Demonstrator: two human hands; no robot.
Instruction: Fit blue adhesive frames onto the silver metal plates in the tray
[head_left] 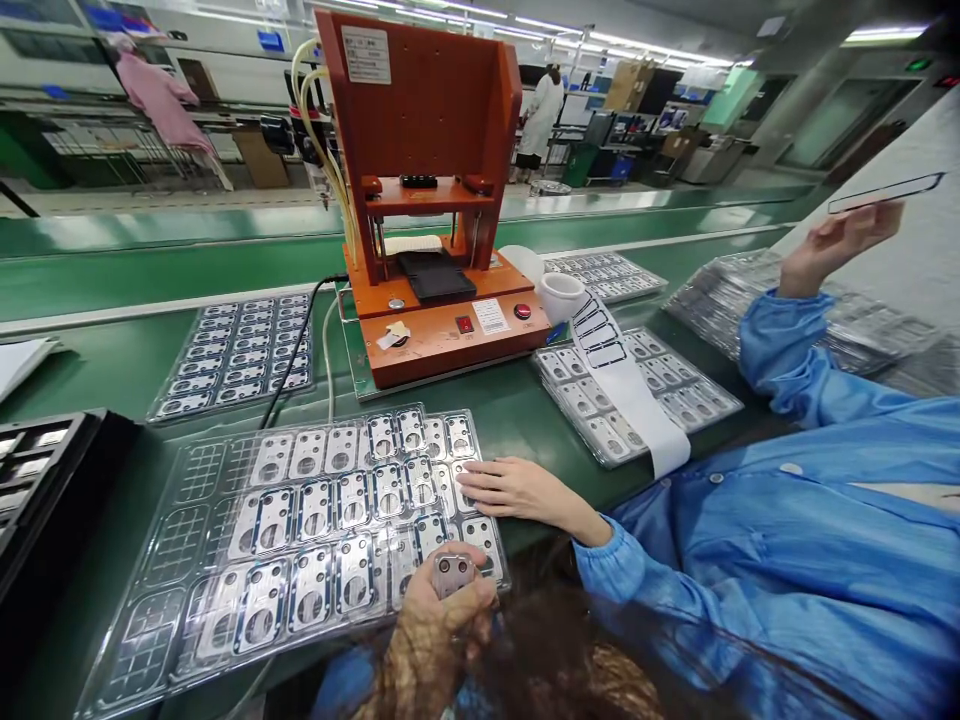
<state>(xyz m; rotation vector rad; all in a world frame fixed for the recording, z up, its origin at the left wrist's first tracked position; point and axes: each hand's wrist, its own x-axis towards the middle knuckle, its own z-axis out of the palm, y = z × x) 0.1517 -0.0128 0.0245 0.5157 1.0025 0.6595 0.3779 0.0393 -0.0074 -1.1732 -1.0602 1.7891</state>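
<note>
Low in the middle, my left hand (429,625) is closed on a small metal plate (453,574) with two round dark-ringed holes. Its thumb presses along the near edge. Dark hair blurs the area below, and I cannot make out my right hand. Just beyond lies a clear plastic tray (154,635) with rows of silver plates (315,508), each with a large round opening and small holes. Pockets at its left hold no plates. A co-worker's hand (517,490) rests flat on the tray's right end, close to my hand.
An orange press (450,335) stands behind the tray. More plate trays lie left (240,350) and right (697,400), with a white strip (645,400) of black frames over one. The blue-sleeved co-worker's other hand (847,240) raises a thin black frame (889,192). A black box (56,500) sits left.
</note>
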